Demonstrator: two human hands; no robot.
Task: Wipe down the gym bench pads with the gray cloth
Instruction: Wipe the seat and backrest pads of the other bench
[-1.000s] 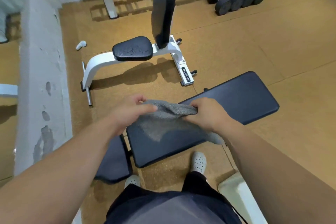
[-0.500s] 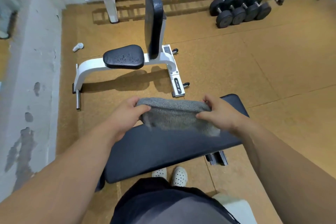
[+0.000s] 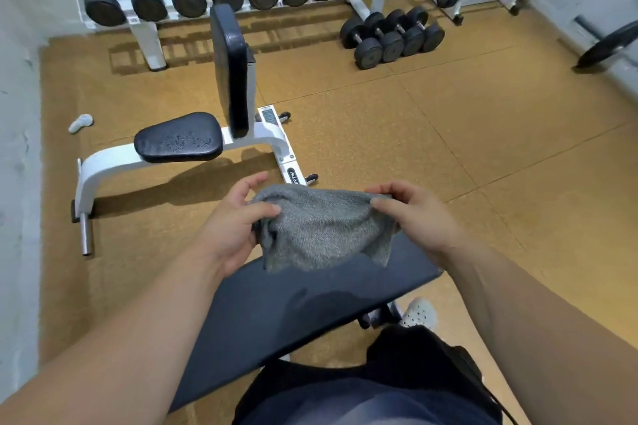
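Thumb and fingers of my left hand [image 3: 229, 231] pinch the gray cloth [image 3: 321, 228] at its nine o'clock end; my right hand [image 3: 419, 221] pinches the three o'clock end, holding it spread over the far edge of the flat bench pad [image 3: 293, 314]. I count two benches, the second bench [image 3: 179, 138] at eleven o'clock, and four floor dumbbells [image 3: 390, 41] at one. Open floor [image 3: 483, 134] lies toward three.

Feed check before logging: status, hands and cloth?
Both pinching gray cloth: left hand, right hand. Cloth hangs over flat bench pad. No obstruction seen.
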